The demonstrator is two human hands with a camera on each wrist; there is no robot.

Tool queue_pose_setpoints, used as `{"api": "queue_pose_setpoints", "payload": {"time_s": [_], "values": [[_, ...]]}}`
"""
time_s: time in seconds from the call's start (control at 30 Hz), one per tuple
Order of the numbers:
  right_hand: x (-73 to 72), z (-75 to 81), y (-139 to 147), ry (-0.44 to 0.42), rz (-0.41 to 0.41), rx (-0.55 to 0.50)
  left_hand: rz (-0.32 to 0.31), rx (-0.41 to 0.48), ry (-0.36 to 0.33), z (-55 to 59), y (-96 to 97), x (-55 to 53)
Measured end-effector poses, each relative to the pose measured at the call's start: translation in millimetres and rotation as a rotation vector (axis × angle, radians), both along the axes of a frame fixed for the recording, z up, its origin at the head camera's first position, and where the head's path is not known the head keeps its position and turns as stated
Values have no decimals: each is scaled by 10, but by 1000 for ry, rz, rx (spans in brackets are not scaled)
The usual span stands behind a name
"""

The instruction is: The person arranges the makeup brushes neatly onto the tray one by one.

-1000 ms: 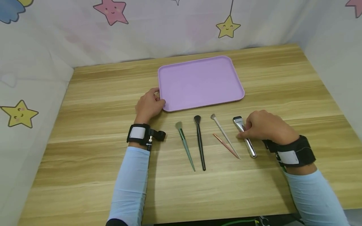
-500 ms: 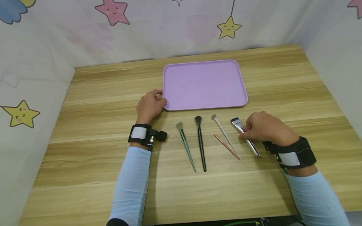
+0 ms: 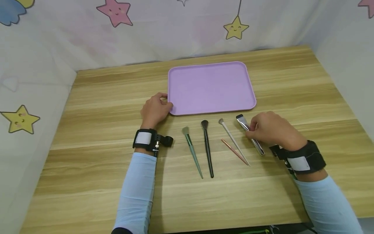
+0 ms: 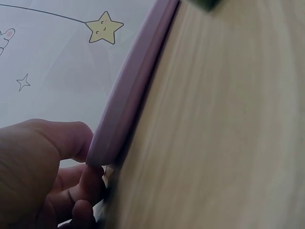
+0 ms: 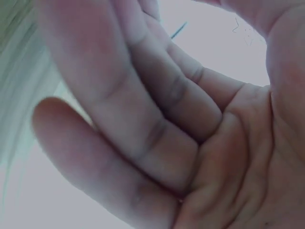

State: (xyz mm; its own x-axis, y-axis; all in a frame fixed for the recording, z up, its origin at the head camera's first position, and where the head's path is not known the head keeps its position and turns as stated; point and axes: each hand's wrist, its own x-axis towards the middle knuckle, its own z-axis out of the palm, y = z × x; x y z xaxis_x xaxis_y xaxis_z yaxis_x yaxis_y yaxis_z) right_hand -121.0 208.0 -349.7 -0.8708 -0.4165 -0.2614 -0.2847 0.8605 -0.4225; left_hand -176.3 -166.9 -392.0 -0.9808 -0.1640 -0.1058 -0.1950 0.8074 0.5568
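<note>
My left hand [image 3: 155,110] holds the near left corner of a purple tray [image 3: 211,87], with the thumb on its rim. In the left wrist view the thumb and curled fingers pinch the tray's edge [image 4: 126,100]. My right hand [image 3: 273,130] pinches a silver makeup brush [image 3: 243,121] with a flat dark tip by the middle of its handle. The right wrist view shows curled fingers [image 5: 128,105] and the palm; the brush is hidden there. Left of this hand lie a thin white makeup brush [image 3: 232,138] and a short rose-gold stick [image 3: 233,151], their lower ends close together.
A green makeup brush [image 3: 192,151] and a black one [image 3: 207,149] lie on the wooden table [image 3: 96,136] in front of the tray. A white curtain [image 3: 175,35] printed with stars hangs along the far edge.
The tray has turned slightly and shifted right, its near edge now more level. My right hand has moved the silver makeup brush a little away from me. The other brushes lie as before.
</note>
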Motion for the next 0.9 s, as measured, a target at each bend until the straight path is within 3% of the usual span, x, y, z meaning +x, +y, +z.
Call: {"api": "queue_pose_setpoints", "payload": {"time_s": [0.6,0.9], "values": [[-164,229,-78,158,-40,-62,5,6,10,28,17,4],[-315,219,-132,200,-70,-91,14,2,17,-7,0,25]]}}
